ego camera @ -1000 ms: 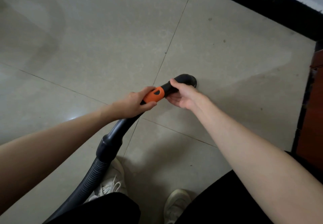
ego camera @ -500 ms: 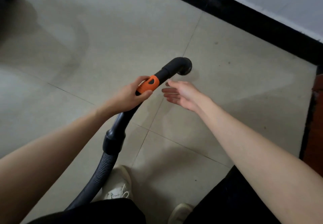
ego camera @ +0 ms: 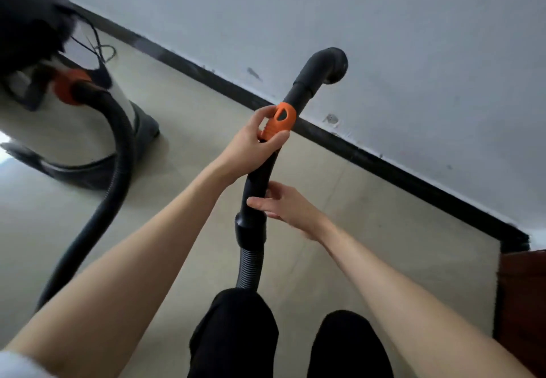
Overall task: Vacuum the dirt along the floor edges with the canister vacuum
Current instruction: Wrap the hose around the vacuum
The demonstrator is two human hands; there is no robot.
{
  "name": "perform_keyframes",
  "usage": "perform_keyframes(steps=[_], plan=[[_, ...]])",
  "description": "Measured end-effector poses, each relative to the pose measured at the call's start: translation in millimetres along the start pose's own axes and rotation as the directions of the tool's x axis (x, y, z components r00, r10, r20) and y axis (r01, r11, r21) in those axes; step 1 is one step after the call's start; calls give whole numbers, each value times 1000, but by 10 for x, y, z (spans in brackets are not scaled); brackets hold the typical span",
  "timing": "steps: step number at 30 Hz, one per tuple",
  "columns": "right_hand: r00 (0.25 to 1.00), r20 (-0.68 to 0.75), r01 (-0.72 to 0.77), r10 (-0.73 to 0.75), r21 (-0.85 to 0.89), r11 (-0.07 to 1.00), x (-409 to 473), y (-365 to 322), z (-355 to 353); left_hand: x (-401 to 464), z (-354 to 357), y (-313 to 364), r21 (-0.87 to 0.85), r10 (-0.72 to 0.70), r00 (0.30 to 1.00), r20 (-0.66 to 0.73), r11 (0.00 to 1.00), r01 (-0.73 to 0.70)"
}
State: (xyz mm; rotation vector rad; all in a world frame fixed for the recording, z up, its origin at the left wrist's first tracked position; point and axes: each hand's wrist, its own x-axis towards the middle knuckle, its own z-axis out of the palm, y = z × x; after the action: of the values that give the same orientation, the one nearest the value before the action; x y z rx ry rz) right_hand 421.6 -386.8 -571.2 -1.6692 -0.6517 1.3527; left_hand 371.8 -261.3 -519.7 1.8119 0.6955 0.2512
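while the left hand [ego camera: 251,144] grips the hose handle [ego camera: 266,165], the right hand's [ego camera: 283,205] relaxed fingers touch it

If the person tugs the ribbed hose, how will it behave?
The ribbed hose probably flexes rather than pushes stiffly: it loops slackly to the canister. The handle tube looks rigid. A hard tug might drag or tip the upright canister.
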Motion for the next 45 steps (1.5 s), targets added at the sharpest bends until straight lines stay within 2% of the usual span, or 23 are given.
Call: perform_keyframes(steps=[2, 6, 9, 13, 16, 20, 23, 26, 28, 31, 37, 41, 45], plan=[[992, -90, 88, -89, -17, 996, -154, -506, 132, -93, -294, 489, -31, 26, 997, -71, 999, -28], [961, -238, 152, -141, 28, 988, -470, -1538, 292, -257, -968, 1426, -99, 45, 970, -239, 993, -70], [956, -167, 240, -243, -36, 970, -691, -2364, 321, -384, -1528, 2071, -168, -22, 941, -338, 985, -38], [940, 1, 334, -341, -203, 920, -992, -3409, 242, -674, -2250, 2761, -439, -153, 958, -242, 898, 33], [922, 98, 386, -375, -316, 867, -1161, -4136, 227, -848, -2710, 3253, -502, -183, 952, -246, 864, 36], [898, 138, 432, -417, -454, 780, -1263, -4896, 390, -971, -3193, 3844, -558, -227, 912, -342, 830, -3], [864, 92, 460, -495, -545, 701, -1321, -5211, 506, -1020, -3467, 4182, -599, -270, 864, -425, 800, -45], [747, 36, 504, -663, -680, 532, -1287, -5455, 535, -1024, -3701, 4361, -663, -297, 820, -490, 738, -129], [670, 83, 544, -737, -731, 412, -1187, -5674, 550, -993, -3844, 4399, -688, -301, 794, -528, 699, -193], [612, 174, 584, -772, -758, 292, -902, -6014, 612, -856, -4108, 4394, -689, -301, 757, -580, 676, -259], [567, 298, 672, -768, -706, 223, -60, -6599, 820, -370, -4837, 4305, -654, -328, 700, -634, 711, -258], [570, 356, 697, -740, -686, 207, 504, -6970, 960, -121, -5316, 4165, -617, -343, 676, -653, 758, -211], [579, 381, 708, -721, -673, 214, 1077, -7229, 1255, 19, -5788, 3863, -537, -371, 606, -704, 836, -112]])
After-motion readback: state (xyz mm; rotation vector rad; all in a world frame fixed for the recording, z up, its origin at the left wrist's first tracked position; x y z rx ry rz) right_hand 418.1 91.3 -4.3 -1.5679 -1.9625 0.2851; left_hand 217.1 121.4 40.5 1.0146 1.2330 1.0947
